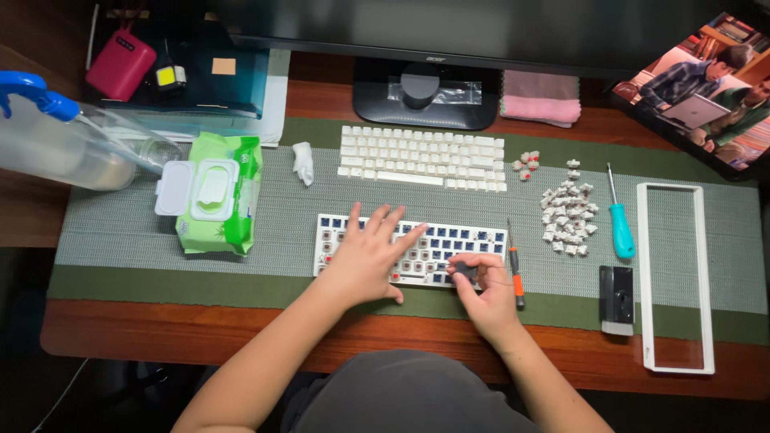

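Keyboard base — left hand flat, splayed

from my right hand, the orange-handled screwdriver lies just at 3 o'clock, blocking a sideways sweep. bare mat opens past it before the switch pile at 2 o'clock. at 12 o'clock, a clear strip runs between the stripped keyboard and the keycap set. my left hand has open mat at 9 o'clock up to the wipes pack.
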